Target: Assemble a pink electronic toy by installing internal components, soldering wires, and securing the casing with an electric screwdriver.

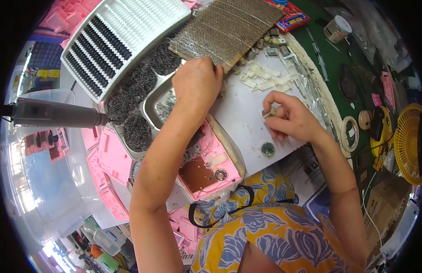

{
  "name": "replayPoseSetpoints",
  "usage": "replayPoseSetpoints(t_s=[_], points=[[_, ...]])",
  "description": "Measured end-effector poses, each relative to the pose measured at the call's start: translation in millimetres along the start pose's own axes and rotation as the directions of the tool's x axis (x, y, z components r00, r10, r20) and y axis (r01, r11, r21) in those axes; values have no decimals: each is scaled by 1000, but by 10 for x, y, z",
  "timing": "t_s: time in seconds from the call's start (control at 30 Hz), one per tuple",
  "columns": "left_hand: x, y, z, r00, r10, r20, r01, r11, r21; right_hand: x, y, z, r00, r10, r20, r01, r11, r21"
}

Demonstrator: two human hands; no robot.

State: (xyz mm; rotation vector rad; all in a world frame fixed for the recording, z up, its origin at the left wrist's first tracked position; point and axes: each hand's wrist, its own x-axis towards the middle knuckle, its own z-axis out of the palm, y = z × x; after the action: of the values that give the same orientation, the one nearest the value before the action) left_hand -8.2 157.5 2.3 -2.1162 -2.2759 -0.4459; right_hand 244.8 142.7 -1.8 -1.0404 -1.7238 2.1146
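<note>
My left hand (196,84) is closed, knuckles up, by the near corner of a brown board covered in bubble wrap (227,29). Its fingertips are turned away, so what they hold, if anything, is hidden. Over the white work surface (240,123), my right hand (293,119) pinches a small grey-beige part (271,112) between thumb and fingers. Just below that hand sits a small round tub (268,149) with dark green contents. Small white plastic pieces (265,77) lie beyond it, beside several small metal blocks (274,45).
An electric screwdriver (56,113) juts in from the left above a metal tray (149,102) of black and silver small parts. A white rack (124,41) stands behind. Pink casings (220,175) lie nearby; a yellow fan (409,143) and tape roll (350,134) are at right.
</note>
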Motion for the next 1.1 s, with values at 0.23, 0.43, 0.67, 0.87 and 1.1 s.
replayPoseSetpoints(t_s=[0.23,0.43,0.67,0.87,1.1], points=[[-89,-60,-38,996,41,-75,-48,995,-92,-47,-34,-110,971,-189,-149,55,775,-629],[-455,-253,-372,997,63,-34,-71,956,-286,-159,-11,-108,846,-499,-185,124,523,-843],[-965,-355,-597,1000,11,-22,-19,901,-434,339,-83,33,939,-312,-147,-108,138,-985],[-783,-579,-490,999,-16,-48,-7,900,-437,218,-243,43,923,-319,-213,113,756,-645],[-132,-650,-51,996,-48,-76,5,870,-492,-64,42,115,968,-52,-245,95,981,167]])
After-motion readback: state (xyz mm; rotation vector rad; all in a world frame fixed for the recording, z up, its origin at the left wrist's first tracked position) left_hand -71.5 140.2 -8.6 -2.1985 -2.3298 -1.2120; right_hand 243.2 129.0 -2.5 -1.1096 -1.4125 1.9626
